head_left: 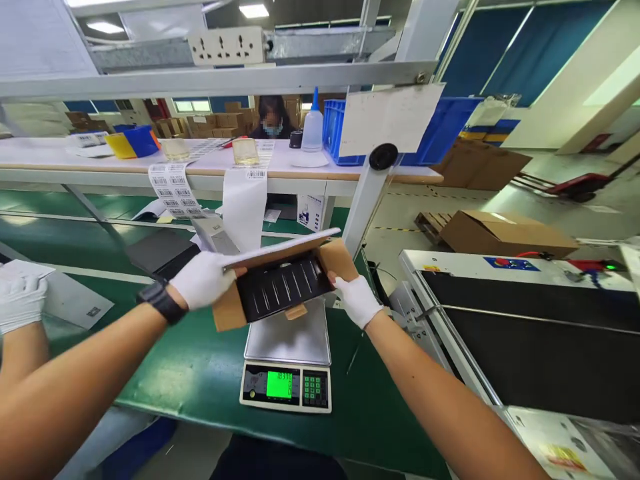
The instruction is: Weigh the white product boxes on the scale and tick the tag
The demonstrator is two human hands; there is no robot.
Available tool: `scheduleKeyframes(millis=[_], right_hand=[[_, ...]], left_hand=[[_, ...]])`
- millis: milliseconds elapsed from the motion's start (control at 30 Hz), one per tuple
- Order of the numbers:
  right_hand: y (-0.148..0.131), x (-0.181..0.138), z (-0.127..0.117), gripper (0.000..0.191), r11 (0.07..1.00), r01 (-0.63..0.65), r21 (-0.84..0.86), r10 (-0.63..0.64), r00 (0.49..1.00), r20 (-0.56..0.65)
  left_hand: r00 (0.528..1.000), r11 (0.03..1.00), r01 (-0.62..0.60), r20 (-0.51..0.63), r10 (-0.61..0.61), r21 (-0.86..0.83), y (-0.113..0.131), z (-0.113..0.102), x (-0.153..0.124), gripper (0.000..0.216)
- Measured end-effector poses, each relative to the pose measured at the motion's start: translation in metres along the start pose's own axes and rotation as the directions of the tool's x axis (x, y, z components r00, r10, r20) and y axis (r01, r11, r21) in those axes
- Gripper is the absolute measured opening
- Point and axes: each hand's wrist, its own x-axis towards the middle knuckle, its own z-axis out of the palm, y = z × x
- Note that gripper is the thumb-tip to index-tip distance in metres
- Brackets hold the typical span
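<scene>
Head view — left hand and right hand, both gloved, each in a closed grip on one end of an open cardboard box holding a black tray, raised just above the scale on the green bench. Step judged: weighing; next calls for a level set-down on the pan.

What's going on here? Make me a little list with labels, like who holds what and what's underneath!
left hand: white glove, grips the left end of the cardboard box
right hand: white glove, holds the box's right end
inside box: black ribbed item, grey flat piece on top
underneath: scale, green display lit, box held above its pan
surface: green belt
wrist: black watch on the left arm
far left: another person's gloved hand
behind: label strips hanging from a shelf
</scene>
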Motion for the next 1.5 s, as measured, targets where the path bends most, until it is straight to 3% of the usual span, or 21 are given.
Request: scheduleKeyframes(millis=[100, 200, 267, 467, 633, 700, 733, 767, 833, 900, 1133, 1400, 1500], right_hand=[[0.048, -0.032, -0.017, 0.053, 0.984, -0.091, 0.155, 0.102, 0.993, -0.064], [0.098, -0.066, -0.028, 0.057, 0.892, -0.158, 0.425, 0.215, 0.973, -0.090], [0.126, -0.083, -0.030, 0.058, 0.872, -0.142, 0.468, 0.241, 0.957, -0.159], [0.173, -0.111, -0.024, 0.046, 0.941, -0.115, 0.319, 0.237, 0.896, -0.375], [0.176, -0.156, -0.013, 0.033, 0.999, -0.043, 0.006, 0.040, 0.859, -0.510], [0.165, -0.167, -0.002, 0.021, 0.959, 0.038, -0.282, -0.152, 0.906, -0.396], [0.157, -0.168, 0.004, 0.020, 0.874, 0.085, -0.478, -0.243, 0.929, -0.280], [0.148, -0.166, 0.009, 0.025, 0.729, 0.132, -0.672, -0.296, 0.946, -0.136], [0.129, -0.156, 0.018, 0.032, 0.388, 0.193, -0.901, -0.268, 0.959, 0.090], [0.113, -0.141, 0.021, 0.030, 0.233, 0.208, -0.950, -0.212, 0.964, 0.159], [0.092, -0.109, 0.013, 0.026, 0.216, 0.350, -0.911, -0.196, 0.930, 0.311], [0.104, -0.090, 0.000, 0.031, 0.221, 0.417, -0.882, -0.060, 0.908, 0.414], [0.103, -0.084, -0.003, 0.027, 0.236, 0.439, -0.867, -0.051, 0.896, 0.440]], left_hand=[[0.997, 0.988, -0.079, -0.013, 0.078, -0.136, 0.022, 0.036, -0.040, 0.035], [0.999, 0.977, -0.020, 0.029, 0.027, -0.211, 0.040, 0.077, -0.071, 0.034], [0.997, 0.973, -0.005, 0.075, 0.023, -0.231, 0.048, 0.103, -0.081, 0.035], [0.993, 0.867, -0.065, 0.056, 0.107, -0.495, 0.048, 0.172, -0.090, 0.046], [0.989, 0.824, -0.010, 0.115, 0.090, -0.566, 0.041, 0.194, -0.091, 0.052], [0.984, 0.818, 0.003, 0.148, 0.100, -0.575, 0.040, 0.192, -0.090, 0.053], [0.981, 0.815, 0.011, 0.162, 0.102, -0.579, 0.040, 0.189, -0.090, 0.053], [0.979, 0.813, 0.023, 0.179, 0.101, -0.582, 0.041, 0.185, -0.089, 0.053], [0.975, 0.807, 0.057, 0.208, 0.082, -0.588, 0.041, 0.177, -0.085, 0.051], [0.975, 0.800, 0.087, 0.217, 0.055, -0.593, 0.040, 0.168, -0.078, 0.051], [0.982, 0.789, 0.153, 0.178, -0.056, -0.595, 0.043, 0.154, -0.069, 0.049], [0.990, 0.836, 0.133, 0.036, -0.134, -0.532, 0.049, 0.196, -0.086, 0.044], [0.981, 0.860, 0.152, -0.034, -0.193, -0.487, 0.054, 0.202, -0.087, 0.041]])
